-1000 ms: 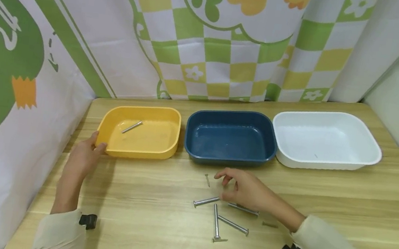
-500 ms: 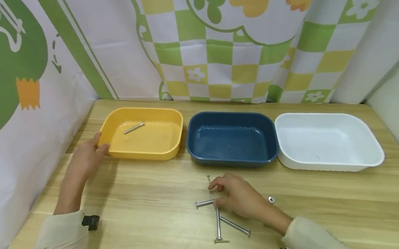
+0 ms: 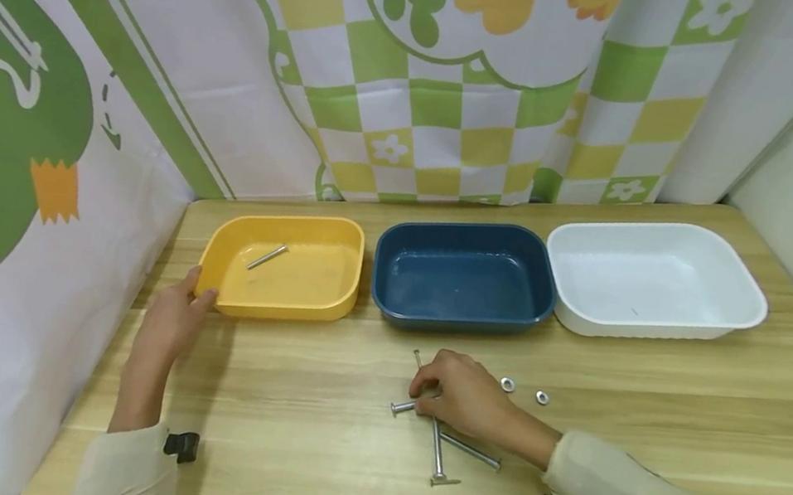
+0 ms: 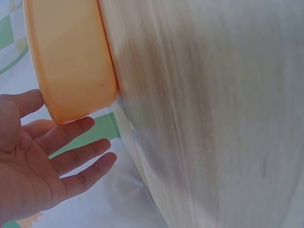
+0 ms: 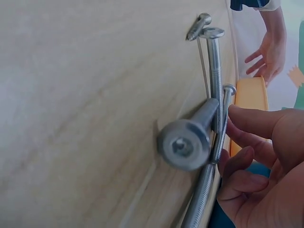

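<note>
In the head view my left hand (image 3: 170, 322) is at the near left corner of the yellow tray (image 3: 283, 312); its thumb and index finger touch the outside, the other fingers spread straight in the left wrist view. A bolt (image 3: 267, 256) lies in that tray. My right hand (image 3: 469, 395) pinches a bolt (image 3: 403, 407) on the table, thumb on one side and fingers curled behind it in the right wrist view. Close by lie another bolt (image 3: 439, 450), a bolt slanting right (image 3: 471, 451), a small screw (image 3: 444, 481) and a thin screw (image 3: 416, 356).
A dark blue tray (image 3: 458, 322) and a white tray (image 3: 653, 325) stand in a row right of the yellow one. Two small metal nuts (image 3: 507, 384) lie behind my right wrist. A patterned curtain (image 3: 430, 135) hangs along the table's back edge.
My right hand has moved a little down and left, and its fingers have closed onto the bolt. The nuts have come into view. My left hand stays at the yellow tray.
</note>
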`<state>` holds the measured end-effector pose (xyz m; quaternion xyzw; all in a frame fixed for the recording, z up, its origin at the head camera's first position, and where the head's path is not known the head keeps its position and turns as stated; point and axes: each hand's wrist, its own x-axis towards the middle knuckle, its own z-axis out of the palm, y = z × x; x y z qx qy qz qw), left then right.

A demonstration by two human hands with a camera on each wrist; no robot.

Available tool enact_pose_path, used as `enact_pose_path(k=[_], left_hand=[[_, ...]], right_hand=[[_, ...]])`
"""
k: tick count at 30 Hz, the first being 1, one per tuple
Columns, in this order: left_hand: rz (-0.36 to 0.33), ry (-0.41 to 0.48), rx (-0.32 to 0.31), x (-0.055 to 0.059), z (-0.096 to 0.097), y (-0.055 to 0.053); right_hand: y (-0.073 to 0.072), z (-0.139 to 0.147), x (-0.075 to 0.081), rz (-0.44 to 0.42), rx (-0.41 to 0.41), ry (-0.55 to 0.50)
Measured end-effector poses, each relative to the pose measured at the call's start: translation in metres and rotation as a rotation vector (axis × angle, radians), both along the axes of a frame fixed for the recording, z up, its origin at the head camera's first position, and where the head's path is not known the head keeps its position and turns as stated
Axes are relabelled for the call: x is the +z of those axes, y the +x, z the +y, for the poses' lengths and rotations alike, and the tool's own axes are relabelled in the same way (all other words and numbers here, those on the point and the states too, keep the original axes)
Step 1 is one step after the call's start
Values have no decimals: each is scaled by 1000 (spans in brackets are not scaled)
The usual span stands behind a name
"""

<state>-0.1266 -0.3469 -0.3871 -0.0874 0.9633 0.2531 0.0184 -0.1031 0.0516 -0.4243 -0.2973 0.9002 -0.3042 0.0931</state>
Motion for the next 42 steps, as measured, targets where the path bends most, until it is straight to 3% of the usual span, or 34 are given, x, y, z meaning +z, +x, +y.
enact_pose_path(k=[9, 23, 29, 42], left_hand=[[-16, 8, 6, 1, 1, 1], [-16, 16, 17, 2, 1, 2], [-23, 9, 26, 1, 1, 3], [-23, 31, 33, -3, -1, 5]], right_hand=[[0, -6, 1, 27, 2, 48], [-2, -13, 4, -18, 16, 48], [-8, -20, 15, 26, 38, 55], [-25, -47, 55, 4, 72, 27]])
